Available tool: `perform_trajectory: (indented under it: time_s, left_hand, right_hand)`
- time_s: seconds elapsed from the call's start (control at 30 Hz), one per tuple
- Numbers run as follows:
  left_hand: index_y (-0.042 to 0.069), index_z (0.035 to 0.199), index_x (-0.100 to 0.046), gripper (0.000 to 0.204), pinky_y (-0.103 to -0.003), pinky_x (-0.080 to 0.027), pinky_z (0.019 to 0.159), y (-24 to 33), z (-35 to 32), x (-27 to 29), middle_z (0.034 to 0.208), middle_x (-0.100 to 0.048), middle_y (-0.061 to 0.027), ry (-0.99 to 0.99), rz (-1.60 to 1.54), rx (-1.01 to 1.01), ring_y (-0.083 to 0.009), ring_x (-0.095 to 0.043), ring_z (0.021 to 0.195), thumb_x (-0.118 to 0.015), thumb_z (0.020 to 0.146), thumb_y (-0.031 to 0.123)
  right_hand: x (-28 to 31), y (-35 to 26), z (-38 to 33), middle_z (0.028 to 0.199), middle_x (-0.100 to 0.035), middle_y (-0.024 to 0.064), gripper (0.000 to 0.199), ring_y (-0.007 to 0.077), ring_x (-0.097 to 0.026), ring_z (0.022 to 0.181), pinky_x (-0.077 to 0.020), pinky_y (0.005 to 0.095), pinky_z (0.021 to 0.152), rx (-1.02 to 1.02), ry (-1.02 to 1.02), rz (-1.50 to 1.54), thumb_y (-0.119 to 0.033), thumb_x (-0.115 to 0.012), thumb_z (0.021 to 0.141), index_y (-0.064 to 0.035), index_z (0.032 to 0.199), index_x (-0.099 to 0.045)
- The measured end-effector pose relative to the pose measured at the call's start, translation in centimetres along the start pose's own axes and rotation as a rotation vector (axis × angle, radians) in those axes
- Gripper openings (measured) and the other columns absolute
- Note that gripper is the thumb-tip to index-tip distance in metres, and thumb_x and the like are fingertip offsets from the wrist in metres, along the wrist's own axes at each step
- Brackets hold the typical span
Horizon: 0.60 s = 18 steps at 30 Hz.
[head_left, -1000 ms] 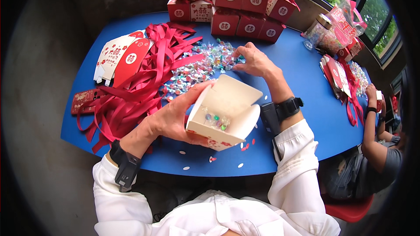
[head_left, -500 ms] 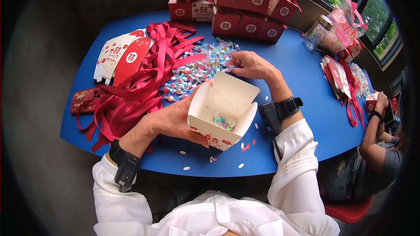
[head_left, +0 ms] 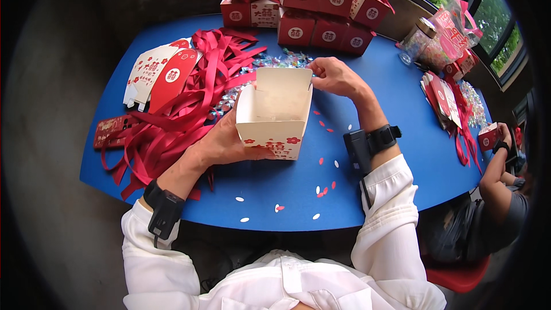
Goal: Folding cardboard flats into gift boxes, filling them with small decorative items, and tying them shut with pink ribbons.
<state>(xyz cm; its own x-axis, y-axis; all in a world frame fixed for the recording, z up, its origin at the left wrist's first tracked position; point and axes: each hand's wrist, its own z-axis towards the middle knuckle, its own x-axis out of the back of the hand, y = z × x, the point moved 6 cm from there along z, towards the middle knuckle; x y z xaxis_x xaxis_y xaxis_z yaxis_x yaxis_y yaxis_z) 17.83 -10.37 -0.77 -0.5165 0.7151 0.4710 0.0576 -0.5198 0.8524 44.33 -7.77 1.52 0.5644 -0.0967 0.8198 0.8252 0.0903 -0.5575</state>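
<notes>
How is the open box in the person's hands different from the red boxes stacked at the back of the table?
The open white cardboard box has its top flaps up, showing a plain cream inside; the closed red cardboard boxes are shut. The white box stands alone, held by the left hand, with the right hand at a flap; the red boxes are stacked together, untouched. Both kinds have red and white printed decoration and sit on the blue table.

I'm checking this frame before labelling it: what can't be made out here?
- Inside of the white box, head view: its own front wall hides the bottom.
- Left hand fingertips: behind the box.
- Wrapped sweets: partly hidden by the box, too small to count.
- Co-worker's hand: at the dark rim, grip unclear.
</notes>
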Motion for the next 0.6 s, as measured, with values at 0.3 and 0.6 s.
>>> perform_trajectory:
  time_s: [0.3, 0.6]
  left_hand:
    - [0.01, 0.14, -0.044, 0.084, -0.037, -0.051, 0.098, 1.0, 0.3, 0.0, 0.127, -0.063, -0.0084, 0.029, 0.02, -0.03, -0.0214, -0.062, 0.115, -0.09, 0.069, 0.011]
    - [0.009, 0.139, -0.044, 0.083, -0.037, -0.053, 0.096, 1.0, 0.5, 0.0, 0.122, -0.065, -0.0081, -0.01, -0.008, 0.033, -0.0207, -0.063, 0.111, -0.09, 0.07, 0.011]
  right_hand:
    - [5.4, -10.7, -3.0, 0.081, -0.06, -0.001, 0.022, 0.006, -0.057, 0.072, -0.0496, 0.0225, 0.065, 0.264, 0.055, 0.561, -0.011, -0.068, 0.087, 0.0012, 0.105, -0.067]
    - [2.6, -15.0, -4.8, 0.089, -0.06, 0.0077, 0.022, 0.0186, -0.062, 0.076, -0.0552, 0.0313, 0.069, 0.556, -0.053, 0.041, -0.008, -0.074, 0.082, -0.0047, 0.102, -0.068]
